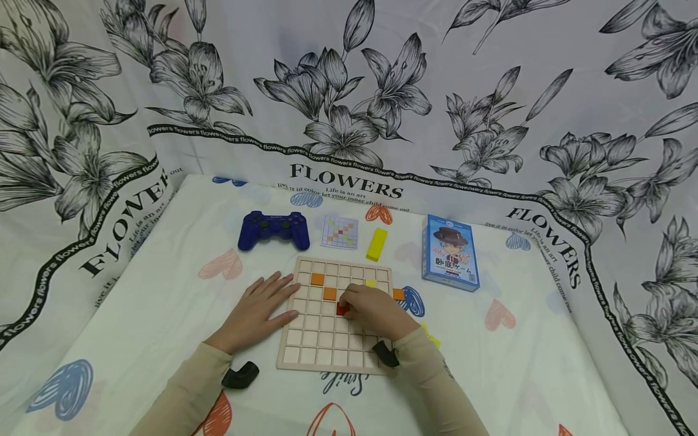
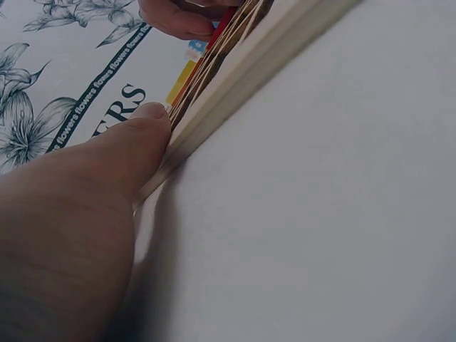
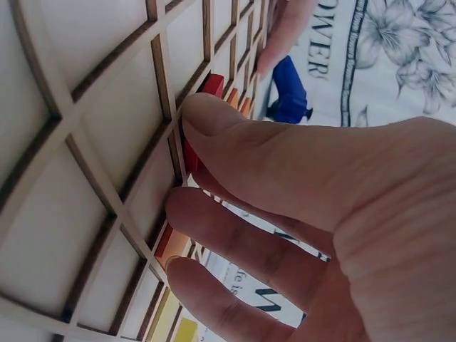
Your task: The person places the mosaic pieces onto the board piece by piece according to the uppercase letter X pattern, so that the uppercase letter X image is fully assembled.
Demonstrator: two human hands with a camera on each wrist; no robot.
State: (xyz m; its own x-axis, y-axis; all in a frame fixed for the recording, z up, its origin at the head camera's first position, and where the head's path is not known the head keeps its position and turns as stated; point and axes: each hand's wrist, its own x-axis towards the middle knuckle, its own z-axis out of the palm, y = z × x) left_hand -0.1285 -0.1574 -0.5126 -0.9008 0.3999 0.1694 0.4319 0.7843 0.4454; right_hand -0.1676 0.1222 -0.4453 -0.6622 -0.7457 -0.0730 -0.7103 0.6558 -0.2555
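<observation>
The right hand (image 1: 376, 310) rests over the middle of the wooden grid board (image 1: 305, 345), fingers curled and pinching a red tile (image 1: 342, 309) at a cell there. The left hand (image 1: 260, 310) lies flat and spread on the surface, fingertips touching the board's left edge. Two orange tiles (image 1: 317, 279) sit in cells further up. The tile appears small, light, rigid and smooth, likely to slip; it is best pinched by its opposite side edges. The board looks thin and stiff, prone to sliding on the cloth (image 1: 163, 303) unless braced.
</observation>
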